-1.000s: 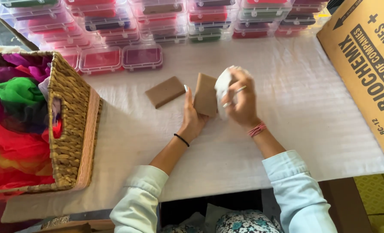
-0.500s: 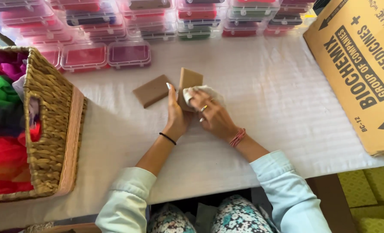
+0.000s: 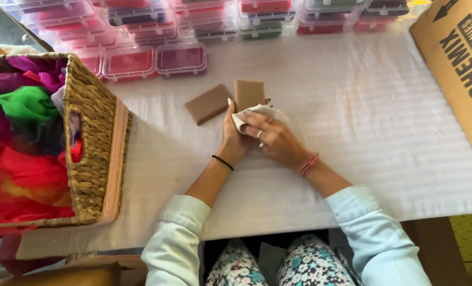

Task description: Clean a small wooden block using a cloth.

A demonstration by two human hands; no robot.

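A brown rectangular block (image 3: 249, 94) stands at the table's middle, gripped at its lower edge by my left hand (image 3: 233, 136). Over the block's lower right side my right hand (image 3: 274, 139) presses a crumpled white cloth (image 3: 263, 113). A second brown block (image 3: 208, 104) lies flat just to the left, untouched. Both of my wrists rest on the white tablecloth (image 3: 384, 137).
A wicker basket (image 3: 94, 159) full of bright coloured fabrics (image 3: 24, 137) stands at the left edge. Several clear plastic boxes (image 3: 156, 58) with coloured contents line the far side. A large cardboard carton (image 3: 464, 69) lies at the right.
Both hands, the block and the cloth have come down from a raised position to the table; the cloth is now bunched against the block.
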